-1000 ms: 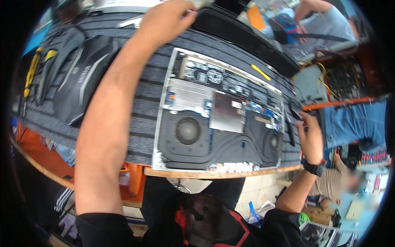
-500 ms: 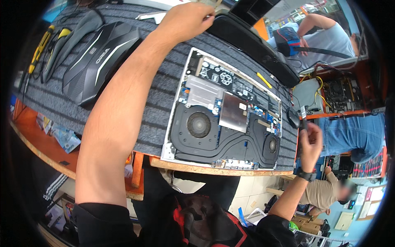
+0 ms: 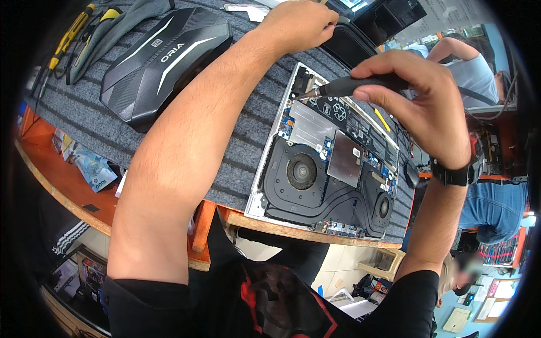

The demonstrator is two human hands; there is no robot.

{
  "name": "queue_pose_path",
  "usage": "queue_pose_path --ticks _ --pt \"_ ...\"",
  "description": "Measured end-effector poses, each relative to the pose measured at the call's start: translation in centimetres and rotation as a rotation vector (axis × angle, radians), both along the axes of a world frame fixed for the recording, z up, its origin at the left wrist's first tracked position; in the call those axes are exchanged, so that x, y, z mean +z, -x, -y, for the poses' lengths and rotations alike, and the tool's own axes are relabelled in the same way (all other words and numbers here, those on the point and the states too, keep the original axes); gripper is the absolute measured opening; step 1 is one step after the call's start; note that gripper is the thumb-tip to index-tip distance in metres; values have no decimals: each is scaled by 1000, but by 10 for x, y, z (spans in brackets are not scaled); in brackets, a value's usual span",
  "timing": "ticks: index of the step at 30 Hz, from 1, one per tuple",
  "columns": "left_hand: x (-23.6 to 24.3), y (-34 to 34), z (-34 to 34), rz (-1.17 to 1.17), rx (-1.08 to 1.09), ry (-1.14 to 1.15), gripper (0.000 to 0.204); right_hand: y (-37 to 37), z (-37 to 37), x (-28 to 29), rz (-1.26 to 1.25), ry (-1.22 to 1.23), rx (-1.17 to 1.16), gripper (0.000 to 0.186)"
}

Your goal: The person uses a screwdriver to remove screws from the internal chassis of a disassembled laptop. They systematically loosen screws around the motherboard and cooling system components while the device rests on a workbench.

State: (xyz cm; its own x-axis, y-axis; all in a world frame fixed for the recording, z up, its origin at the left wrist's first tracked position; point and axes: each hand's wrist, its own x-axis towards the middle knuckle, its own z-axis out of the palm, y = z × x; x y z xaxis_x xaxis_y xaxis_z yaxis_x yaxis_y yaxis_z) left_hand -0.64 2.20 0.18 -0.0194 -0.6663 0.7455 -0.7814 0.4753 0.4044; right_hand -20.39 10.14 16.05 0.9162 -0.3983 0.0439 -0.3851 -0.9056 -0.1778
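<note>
An opened laptop [image 3: 301, 208] lies on the grey striped mat, its inside facing up. Two round fans, silver metal plates and a black battery [image 3: 366, 132] show in it. My right hand [image 3: 434, 101] grips a dark-handled screwdriver [image 3: 338, 87], held slanting over the laptop. Its tip points at the far left corner beside the battery; whether it touches cannot be seen. Beyond the laptop, at the far edge of the mat, my left hand [image 3: 301, 25] has its fingers curled together. What they hold, if anything, is hidden.
Left of my left forearm sits a black angular case [image 3: 169, 62] with pale stripes. Farther left lies a yellow-and-black screwdriver [image 3: 73, 34]. A yellow stick [image 3: 382, 120] and a black mouse [image 3: 412, 174] are right of the laptop. Other people [image 3: 479, 73] are at the right.
My right hand has come from beyond the laptop's right end up and left over its far side, bringing the screwdriver to the far left corner. My left hand stays at the far edge.
</note>
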Motion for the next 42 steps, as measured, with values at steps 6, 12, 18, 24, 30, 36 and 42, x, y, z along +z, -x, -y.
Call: queue_pose_path --ticks 6,12,18,24,30,36,42 --pt "0 1 0 -6 -4 -1 21 -14 12 -3 -64 -1 41 26" --pt "-1 1 -1 -43 -17 36 20 -14 17 -5 -92 -30 16 25" --pt "0 1 -3 -41 -13 64 19 -13 17 -6 -31 -72 7 25" --pt "-1 0 -2 -49 -28 136 18 -16 18 -6 -71 -61 27 25" --pt "-1 0 -1 -34 -38 148 18 -23 19 -2 -131 35 73 25" --pt "3 0 -1 -4 -15 34 20 -42 19 0 -188 37 73 33" --pt "5 0 -2 -34 -9 -56 25 -55 12 2 -313 99 -133 42"
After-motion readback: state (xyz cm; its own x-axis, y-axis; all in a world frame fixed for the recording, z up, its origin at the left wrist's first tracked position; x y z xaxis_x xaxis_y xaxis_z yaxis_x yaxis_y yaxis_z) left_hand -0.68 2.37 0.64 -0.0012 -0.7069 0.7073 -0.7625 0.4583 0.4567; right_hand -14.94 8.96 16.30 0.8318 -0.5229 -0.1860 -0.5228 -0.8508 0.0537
